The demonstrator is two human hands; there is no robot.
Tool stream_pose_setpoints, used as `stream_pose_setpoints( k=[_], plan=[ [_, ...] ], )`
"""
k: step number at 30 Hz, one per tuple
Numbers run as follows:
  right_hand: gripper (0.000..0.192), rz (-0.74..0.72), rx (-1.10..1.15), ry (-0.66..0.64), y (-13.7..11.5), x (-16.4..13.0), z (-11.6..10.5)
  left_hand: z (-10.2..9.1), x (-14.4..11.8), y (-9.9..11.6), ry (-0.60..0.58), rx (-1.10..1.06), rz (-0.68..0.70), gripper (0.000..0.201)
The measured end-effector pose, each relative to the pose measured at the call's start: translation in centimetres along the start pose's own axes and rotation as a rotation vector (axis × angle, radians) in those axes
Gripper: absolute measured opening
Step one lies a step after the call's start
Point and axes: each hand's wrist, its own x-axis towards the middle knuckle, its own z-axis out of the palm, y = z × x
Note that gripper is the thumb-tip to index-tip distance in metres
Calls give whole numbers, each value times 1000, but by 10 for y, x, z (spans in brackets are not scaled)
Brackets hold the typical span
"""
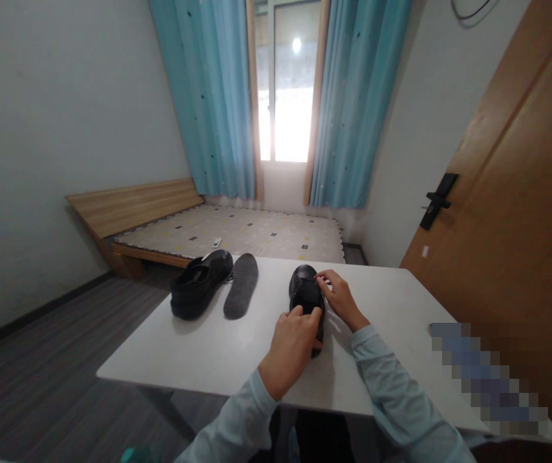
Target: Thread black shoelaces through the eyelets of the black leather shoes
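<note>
While on the table (391, 302), left hand (292, 341) and right hand (340, 297) both gripping black shoe (306, 292)

Glaring window (289, 96) backlight, dim warped edges.

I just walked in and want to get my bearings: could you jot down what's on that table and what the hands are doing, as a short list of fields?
setting: bedroom, white table in front of a bed and a curtained window
left hand: rests on the near end of a black shoe
right hand: fingers touch that shoe's upper, right side
other shoe: black, on the table's left part, untouched
insole: grey, flat, just right of the other shoe
door: wooden, to the right
</note>
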Motion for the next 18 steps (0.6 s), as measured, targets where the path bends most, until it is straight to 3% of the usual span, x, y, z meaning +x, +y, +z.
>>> stream_pose_setpoints(
  k=[9,18],
  plan=[
    [21,52,-81,32,2,-1,-4,-9,-2,-13,-50,-18,3,56],
    [25,106,-115,84,2,-1,-6,-45,-10,-38,-4,-84,24,54]
  ],
)
